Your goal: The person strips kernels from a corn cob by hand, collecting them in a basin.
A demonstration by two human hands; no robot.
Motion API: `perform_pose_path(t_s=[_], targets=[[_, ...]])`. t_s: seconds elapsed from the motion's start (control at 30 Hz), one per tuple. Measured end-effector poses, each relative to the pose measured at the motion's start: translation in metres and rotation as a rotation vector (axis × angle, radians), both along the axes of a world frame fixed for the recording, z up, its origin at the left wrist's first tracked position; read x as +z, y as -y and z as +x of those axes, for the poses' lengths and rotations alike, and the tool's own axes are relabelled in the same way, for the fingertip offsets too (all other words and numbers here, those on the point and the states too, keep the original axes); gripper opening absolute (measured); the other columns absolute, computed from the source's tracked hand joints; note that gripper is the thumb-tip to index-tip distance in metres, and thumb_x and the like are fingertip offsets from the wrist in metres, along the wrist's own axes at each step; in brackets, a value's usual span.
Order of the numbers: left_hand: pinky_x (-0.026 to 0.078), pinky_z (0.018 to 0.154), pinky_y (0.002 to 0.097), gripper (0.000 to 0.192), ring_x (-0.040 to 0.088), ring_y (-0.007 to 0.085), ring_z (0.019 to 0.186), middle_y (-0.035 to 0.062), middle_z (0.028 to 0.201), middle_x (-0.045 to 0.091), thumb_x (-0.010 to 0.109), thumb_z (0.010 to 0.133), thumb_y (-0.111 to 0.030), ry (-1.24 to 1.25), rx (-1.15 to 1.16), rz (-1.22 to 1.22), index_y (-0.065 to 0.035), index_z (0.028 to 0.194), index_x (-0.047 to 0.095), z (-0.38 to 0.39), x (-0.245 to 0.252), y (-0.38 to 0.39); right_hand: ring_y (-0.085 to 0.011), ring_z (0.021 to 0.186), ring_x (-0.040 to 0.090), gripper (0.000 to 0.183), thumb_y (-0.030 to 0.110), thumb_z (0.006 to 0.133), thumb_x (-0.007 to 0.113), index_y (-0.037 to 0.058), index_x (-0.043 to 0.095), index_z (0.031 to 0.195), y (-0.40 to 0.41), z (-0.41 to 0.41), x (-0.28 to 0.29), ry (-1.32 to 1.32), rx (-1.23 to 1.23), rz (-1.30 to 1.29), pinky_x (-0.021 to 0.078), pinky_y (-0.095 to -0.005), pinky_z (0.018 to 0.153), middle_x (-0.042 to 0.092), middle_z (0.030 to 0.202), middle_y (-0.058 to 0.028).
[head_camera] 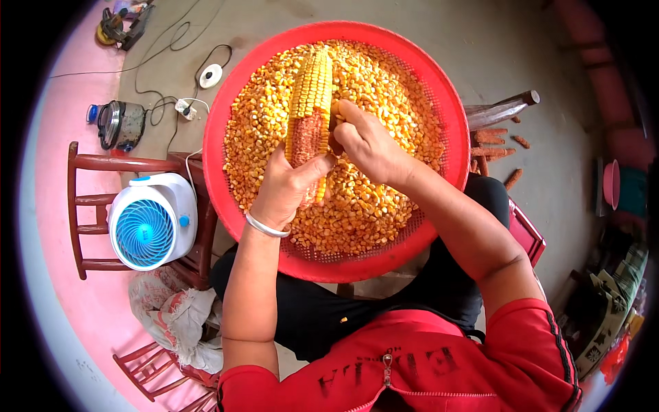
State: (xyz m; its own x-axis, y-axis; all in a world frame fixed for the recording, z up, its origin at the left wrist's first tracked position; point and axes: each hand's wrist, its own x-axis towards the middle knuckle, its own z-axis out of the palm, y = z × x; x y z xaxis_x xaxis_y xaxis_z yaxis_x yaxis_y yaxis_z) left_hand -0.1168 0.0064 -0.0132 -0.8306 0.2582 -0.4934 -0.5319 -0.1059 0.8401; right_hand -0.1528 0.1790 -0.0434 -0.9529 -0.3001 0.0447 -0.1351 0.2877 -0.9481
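Note:
A round red plastic mesh basket full of loose yellow corn kernels sits over my lap. My left hand, with a bangle at its wrist, holds the lower end of a corn cob above the kernels. The cob's upper part bears yellow kernels; a wide strip lower down is bare and reddish. At the cob's right edge, my right hand has curled fingers, with thumb and forefinger near the kernel rows. Whether it grips a small thing there is hidden.
On the left, a white and blue fan stands on a brown wooden chair. Behind it lie a power strip, cords and a glass-like pot. Several bare cobs lie on the floor at right, beside a wooden leg.

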Motion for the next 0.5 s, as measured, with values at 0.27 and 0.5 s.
perform_pose_path(t_s=[0.27,0.5], targets=[[0.049,0.069,0.0267,0.035,0.059,0.0101,0.079,0.0025,0.092,0.063,0.068,0.080,-0.006,-0.308,-0.052,-0.138,0.0000,0.112,0.056,0.006,-0.013,-0.007,-0.0458,0.076,0.059,0.049,0.046,0.097,0.042,-0.0012,0.050,0.088,0.009,0.005,-0.008,-0.023,-0.069,0.096,0.0460,-0.0508,0.069,0.058,0.075,-0.0270],[0.050,0.073,0.0299,0.033,0.061,0.0126,0.082,0.0033,0.095,0.064,0.069,0.078,-0.005,-0.428,0.019,-0.086,-0.0005,0.109,0.056,0.005,-0.020,-0.012,-0.0457,0.075,0.059,0.047,0.043,0.099,0.036,-0.0003,0.050,0.087,0.006,0.005,-0.001,-0.095,-0.042,0.109,0.0455,-0.0523,0.067,0.058,0.072,-0.0258]])
